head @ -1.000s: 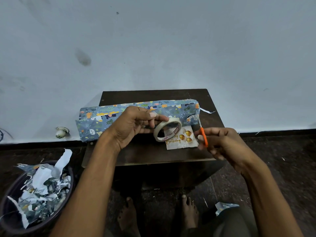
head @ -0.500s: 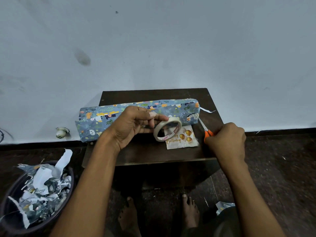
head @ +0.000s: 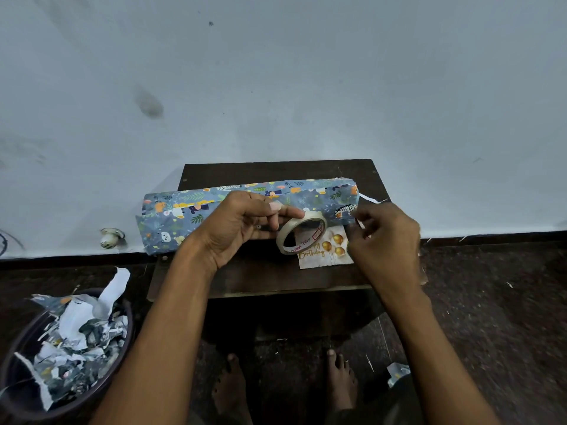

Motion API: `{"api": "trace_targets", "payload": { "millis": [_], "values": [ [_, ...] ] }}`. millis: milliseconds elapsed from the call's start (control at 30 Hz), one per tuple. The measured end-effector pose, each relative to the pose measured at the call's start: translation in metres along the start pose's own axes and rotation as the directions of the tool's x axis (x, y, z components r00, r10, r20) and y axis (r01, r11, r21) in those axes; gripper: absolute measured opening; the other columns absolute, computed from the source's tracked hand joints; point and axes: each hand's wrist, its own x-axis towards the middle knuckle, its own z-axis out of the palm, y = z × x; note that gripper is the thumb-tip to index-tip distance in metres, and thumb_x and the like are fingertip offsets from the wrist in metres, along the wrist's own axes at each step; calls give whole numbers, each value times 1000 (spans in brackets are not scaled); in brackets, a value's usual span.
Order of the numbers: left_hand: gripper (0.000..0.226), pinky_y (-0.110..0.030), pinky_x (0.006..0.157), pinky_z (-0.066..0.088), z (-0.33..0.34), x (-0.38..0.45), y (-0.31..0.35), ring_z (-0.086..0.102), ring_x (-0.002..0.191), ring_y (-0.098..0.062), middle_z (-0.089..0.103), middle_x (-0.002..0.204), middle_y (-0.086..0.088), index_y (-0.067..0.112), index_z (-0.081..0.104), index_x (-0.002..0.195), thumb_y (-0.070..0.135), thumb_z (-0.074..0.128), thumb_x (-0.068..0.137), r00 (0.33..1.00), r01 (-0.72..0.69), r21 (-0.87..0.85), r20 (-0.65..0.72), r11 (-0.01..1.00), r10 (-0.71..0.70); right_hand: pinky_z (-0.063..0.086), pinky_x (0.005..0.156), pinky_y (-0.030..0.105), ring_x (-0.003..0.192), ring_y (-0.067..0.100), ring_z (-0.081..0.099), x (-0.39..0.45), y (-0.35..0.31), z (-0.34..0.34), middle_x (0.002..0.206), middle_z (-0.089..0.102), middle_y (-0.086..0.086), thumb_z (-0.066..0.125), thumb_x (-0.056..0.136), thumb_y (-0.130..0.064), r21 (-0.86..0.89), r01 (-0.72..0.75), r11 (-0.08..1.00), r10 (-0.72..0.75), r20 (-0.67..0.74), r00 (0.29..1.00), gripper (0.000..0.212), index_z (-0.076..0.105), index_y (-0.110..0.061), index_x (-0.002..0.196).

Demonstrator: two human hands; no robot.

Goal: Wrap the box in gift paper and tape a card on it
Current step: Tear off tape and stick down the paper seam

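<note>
A long box (head: pixel 306 194) wrapped in blue animal-print paper lies across the back of a small dark table (head: pixel 276 171), its left end overhanging. My left hand (head: pixel 239 228) pinches a roll of clear tape (head: pixel 283 240) upright in front of the box. Under and right of the roll lies a white "Happy Birthday" card (head: pixel 325 256) with gold balloons. My right hand (head: pixel 386 240) hovers just right of the roll, over the card's right edge, fingers curled and blurred. A thin pale sliver shows at its fingertips. The orange scissors are hidden.
A dark round bin (head: pixel 18 378) full of torn paper scraps (head: pixel 76 332) stands on the floor at the lower left. A small paper scrap (head: pixel 397 371) lies by my bare feet. The white wall rises right behind the table.
My right hand brought the orange scissors down to the table's right edge, then moved left toward the tape roll. The left hand and roll stayed put.
</note>
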Motion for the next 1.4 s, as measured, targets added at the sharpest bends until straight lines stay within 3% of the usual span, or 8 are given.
{"api": "trace_targets", "payload": {
  "millis": [200, 400, 533, 667, 867, 1133, 1267, 1400],
  "values": [
    [27, -64, 107, 44, -2, 1, -2, 66, 118, -36, 72, 117, -23, 9, 63, 56, 17, 57, 82, 1000, -4, 22, 31, 1000, 3, 48, 68, 29, 117, 15, 49, -10, -19, 17, 121, 60, -10, 78, 81, -14, 116, 241, 964, -259, 181, 949, 43, 69, -25, 122],
    [25, -58, 106, 47, 0, 0, -1, 67, 116, -34, 72, 113, -25, 0, 56, 66, 18, 56, 83, 999, -5, 57, 46, 998, 3, 45, 81, 22, 100, 12, 55, -7, -10, 21, 105, 64, -8, 74, 81, -1, 220, 220, 950, -265, 200, 943, 37, 73, -22, 111],
    [26, -52, 105, 47, 2, 1, -2, 68, 116, -31, 73, 113, -24, 7, 60, 60, 19, 57, 83, 999, 0, 51, 43, 999, -2, 42, 73, 17, 83, 4, 55, -1, 0, 15, 89, 65, -21, 81, 79, -2, 271, 178, 946, -230, 174, 957, 28, 77, -22, 98],
    [24, -58, 113, 39, 0, 2, -3, 68, 117, -29, 74, 115, -19, 8, 59, 60, 21, 58, 81, 1000, 13, 40, 11, 999, -14, 47, 70, 27, 83, 11, 59, 3, 9, 3, 88, 66, -21, 82, 77, 3, 319, 106, 942, -165, 164, 973, 28, 78, -19, 93],
    [23, -52, 112, 42, 1, 1, -1, 70, 114, -27, 75, 113, -16, 5, 55, 65, 22, 57, 80, 1000, 14, 45, -12, 999, -14, 45, 65, 27, 76, 8, 56, 6, 26, -15, 79, 65, -18, 88, 65, 1, 191, 101, 976, -135, 174, 975, 35, 80, -27, 85],
    [23, -52, 111, 42, 2, 2, -2, 69, 115, -25, 75, 113, -15, 4, 54, 66, 22, 57, 79, 1000, 14, 43, -10, 999, -14, 40, 73, 27, 84, 6, 50, -6, 9, -2, 89, 52, -21, 89, 64, -18, -129, 47, 991, 22, 488, 872, 32, 77, -37, 87],
    [23, -52, 111, 41, 1, 2, -2, 69, 115, -25, 76, 112, -14, 4, 55, 67, 23, 57, 79, 1000, 15, 51, -24, 999, -14, 40, 72, 28, 96, 12, 59, -8, 3, 5, 102, 65, -13, 85, 70, -24, -160, 27, 987, 70, 573, 816, 30, 75, -39, 93],
    [24, -47, 106, 45, 1, 3, -2, 70, 113, -25, 76, 111, -13, 6, 57, 64, 24, 57, 80, 999, 0, 59, -34, 998, 2, 41, 68, 27, 85, 9, 56, -6, -4, 0, 84, 57, -21, 80, 75, -30, -84, 29, 996, 14, 465, 885, 15, 75, -34, 89]
  ]
}}
